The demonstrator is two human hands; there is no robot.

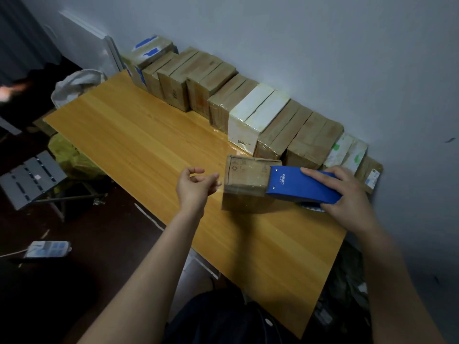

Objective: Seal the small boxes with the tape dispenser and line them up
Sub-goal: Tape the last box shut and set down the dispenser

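The right hand (pixel 347 192) has its grip clamped on the blue tape dispenser (pixel 300 187), thumb along the upper edge and fingers wrapped under the lower edge, right of centre in the frame. The dispenser's front end lies on the top face of a small brown cardboard box (pixel 244 184), which stands alone on the wooden bench (pixel 139 145) near the middle of the frame. Just left of this box the left hand (pixel 196 186) hovers palm up, its grip apart: fingers loosely curled, holding nothing, clear of the cardboard.

Behind, a row of boxes (pixel 198 80) runs along the grey wall (pixel 323 58) from the upper left toward the right edge, each one touching the next. Most are brown; one in the middle is a white box (pixel 250 117), and the one at the upper left end carries blue tape patches.

At the lower left of the frame, off the bench, a power strip (pixel 48 249) lies on the dark floor.
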